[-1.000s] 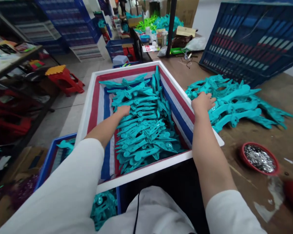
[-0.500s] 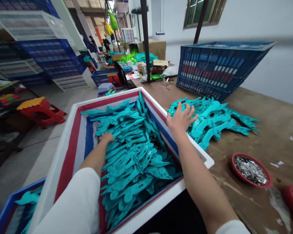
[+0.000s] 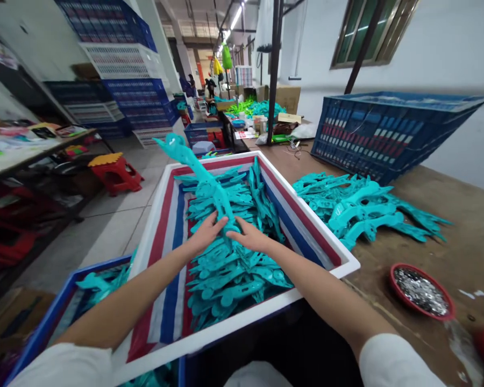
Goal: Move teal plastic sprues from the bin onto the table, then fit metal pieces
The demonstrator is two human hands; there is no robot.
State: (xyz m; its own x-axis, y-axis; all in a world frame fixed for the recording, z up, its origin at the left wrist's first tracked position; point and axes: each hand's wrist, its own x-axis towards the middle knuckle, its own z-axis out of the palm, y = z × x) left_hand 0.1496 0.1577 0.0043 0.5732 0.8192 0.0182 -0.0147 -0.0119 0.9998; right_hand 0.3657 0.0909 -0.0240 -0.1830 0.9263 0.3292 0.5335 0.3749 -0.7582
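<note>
A long, curved teal plastic part (image 3: 201, 174) slants up and to the left above a white-rimmed crate (image 3: 349, 265). Its lower end is between my two hands. My left hand (image 3: 207, 235) closes on it from the left, thumb along the surface. From the right, my right hand (image 3: 249, 236) pinches the same end, with some fingers hidden behind the part. Beneath them a layered heap of similar teal parts (image 3: 234, 293) lies in the crate, which is lined with red, white and blue striped cloth (image 3: 171, 301).
On the brown table (image 3: 419, 188) to the right lie more teal parts (image 3: 367, 207), a red bowl of small metal pieces (image 3: 421, 291) and a tilted blue basket (image 3: 387, 134). A blue crate (image 3: 70, 285) stands lower left. A red stool (image 3: 119, 174) is on the floor.
My left hand has lifted a teal part from the heap. My right hand has come from above the table-side parts to the part's lower end. The view has shifted left.
</note>
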